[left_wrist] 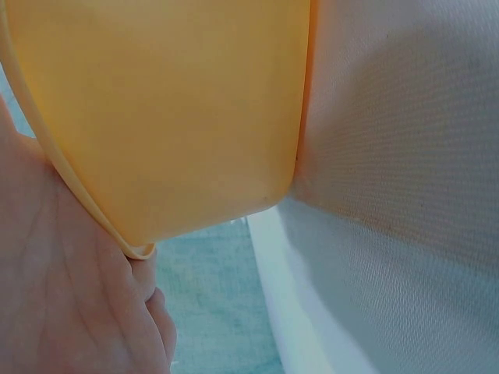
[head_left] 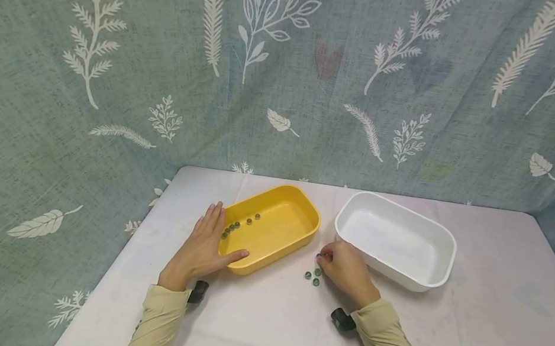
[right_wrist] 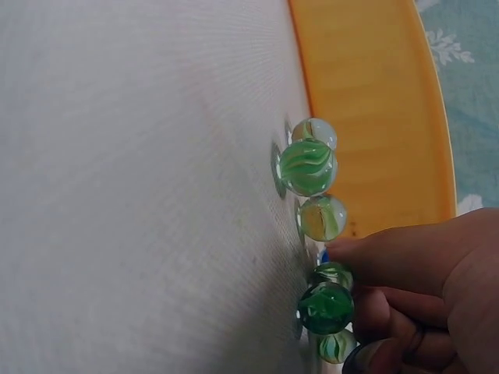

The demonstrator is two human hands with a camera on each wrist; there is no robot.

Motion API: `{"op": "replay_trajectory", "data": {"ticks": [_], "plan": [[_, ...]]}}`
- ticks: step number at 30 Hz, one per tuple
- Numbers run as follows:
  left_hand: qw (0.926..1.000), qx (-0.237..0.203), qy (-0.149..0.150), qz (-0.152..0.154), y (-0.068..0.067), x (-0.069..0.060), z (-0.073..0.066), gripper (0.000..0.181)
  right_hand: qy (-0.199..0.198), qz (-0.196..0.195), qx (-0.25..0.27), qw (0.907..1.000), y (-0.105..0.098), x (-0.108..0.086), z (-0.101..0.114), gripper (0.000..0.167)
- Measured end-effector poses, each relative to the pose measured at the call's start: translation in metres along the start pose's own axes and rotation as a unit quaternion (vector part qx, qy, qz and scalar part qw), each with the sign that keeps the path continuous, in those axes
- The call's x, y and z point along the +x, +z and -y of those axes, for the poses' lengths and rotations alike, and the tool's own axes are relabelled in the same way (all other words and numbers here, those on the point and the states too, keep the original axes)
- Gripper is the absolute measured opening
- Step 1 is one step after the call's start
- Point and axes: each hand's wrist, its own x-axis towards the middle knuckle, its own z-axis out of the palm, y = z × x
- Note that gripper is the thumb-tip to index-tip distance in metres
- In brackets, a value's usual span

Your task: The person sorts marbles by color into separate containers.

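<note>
My left hand (head_left: 200,248) rests against the left end of a yellow tray (head_left: 281,239), fingers straight and thumb over the near rim. In the left wrist view its palm (left_wrist: 62,273) touches the tray's rim. Between the two trays, my right hand (head_left: 349,270) pinches a small marble (head_left: 319,255) at the tablecloth; a bit of blue shows at the thumb tip (right_wrist: 343,251) in the right wrist view. Several green-swirled glass marbles (right_wrist: 308,167) lie close by, some partly in front of the curled fingers. More marbles (head_left: 249,221) lie inside the yellow tray, towards its left side.
A white tray (head_left: 393,229) stands behind and right of my right hand. A pale cloth (head_left: 254,331) covers the table. Behind it hangs a green curtain (head_left: 287,108) with white leaf patterns. Dark wrist cameras (head_left: 343,320) sit at both sleeves.
</note>
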Motion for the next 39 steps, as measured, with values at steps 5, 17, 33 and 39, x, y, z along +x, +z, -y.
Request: {"op": "replay_trajectory", "data": {"ticks": [5,17,33,39], "plan": [[1.0000,0.001,0.000,0.000,0.000,-0.001,0.000,0.126,-0.003,-0.001,0.002,1.0000,0.000,0.000,0.000,0.006],[1.0000,0.005,0.006,-0.006,-0.001,0.001,0.000,0.127,-0.001,0.002,0.028,0.9996,-0.006,-0.002,0.003,0.007],[1.0000,0.001,0.007,-0.007,0.000,0.000,-0.001,0.127,-0.014,0.021,0.132,0.9910,-0.023,-0.005,0.008,0.007],[1.0000,0.007,0.004,-0.006,0.001,0.001,0.000,0.127,-0.013,0.010,0.149,0.9888,-0.032,-0.005,0.012,0.009]]}}
